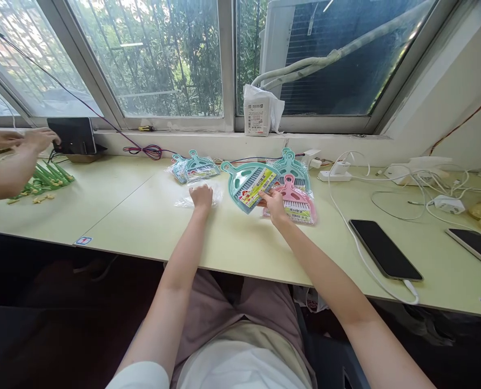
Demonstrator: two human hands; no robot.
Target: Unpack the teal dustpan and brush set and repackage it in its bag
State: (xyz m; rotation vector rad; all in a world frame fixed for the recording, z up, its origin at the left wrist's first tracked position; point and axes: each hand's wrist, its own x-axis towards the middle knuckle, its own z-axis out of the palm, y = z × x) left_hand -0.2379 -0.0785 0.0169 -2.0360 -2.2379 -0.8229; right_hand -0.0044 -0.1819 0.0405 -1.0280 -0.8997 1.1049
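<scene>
My right hand (274, 207) grips a teal mini dustpan and brush set (243, 185) by its lower right edge, thumb over the printed yellow-green label. The set is tilted above the table, its looped handle pointing up and left. My left hand (202, 196) is closed in a fist on a crumpled clear plastic bag (185, 201), which shows on both sides of it. Just behind my right hand lie a pink bagged dustpan set (300, 208) and teal bagged sets (295, 172). More teal sets (200, 167) in clear wrap lie beyond my left hand.
At the left, another person's hands (38, 140) work over green stems (48, 181) near a tablet (72, 136). To the right are a charging phone (386, 249), a second phone (477, 246), white cables and a power strip (335, 175). A tissue pack (257, 113) stands on the windowsill.
</scene>
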